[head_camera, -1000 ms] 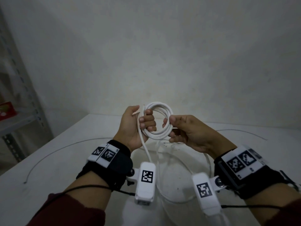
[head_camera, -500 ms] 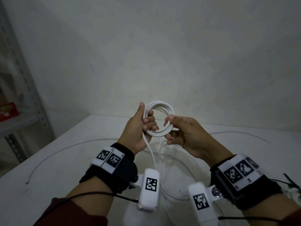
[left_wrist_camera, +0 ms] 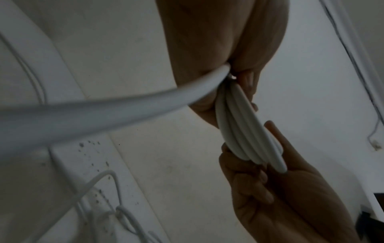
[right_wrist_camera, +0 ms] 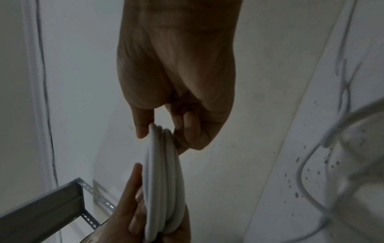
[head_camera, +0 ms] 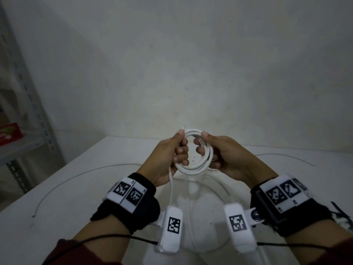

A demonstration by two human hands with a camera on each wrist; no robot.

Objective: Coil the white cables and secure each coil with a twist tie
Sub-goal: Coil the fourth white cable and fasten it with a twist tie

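Note:
A white cable coil [head_camera: 193,168] of several loops hangs in the air over the white table [head_camera: 95,188], held between both hands. My left hand [head_camera: 181,142] grips its left side, thumb on top and fingers curled through the loop. My right hand [head_camera: 202,142] pinches the right side the same way. The cable's free tail [head_camera: 171,190] drops from the left hand toward me. A small plug tip [head_camera: 183,127] sticks up at the top. The wrist views show the coil [left_wrist_camera: 245,131] [right_wrist_camera: 164,180] edge-on between both hands.
A long thin grey wire [head_camera: 76,175] curves over the table at left and another [head_camera: 286,156] at right. A round pale dish [head_camera: 202,217] with loose white cable lies under my wrists. A metal shelf [head_camera: 28,131] with a red box [head_camera: 9,133] stands at left.
Both hands have closed in on the coil; the right thumb now sits on top of it. The coil has tipped flatter, and its free tail has shifted slightly.

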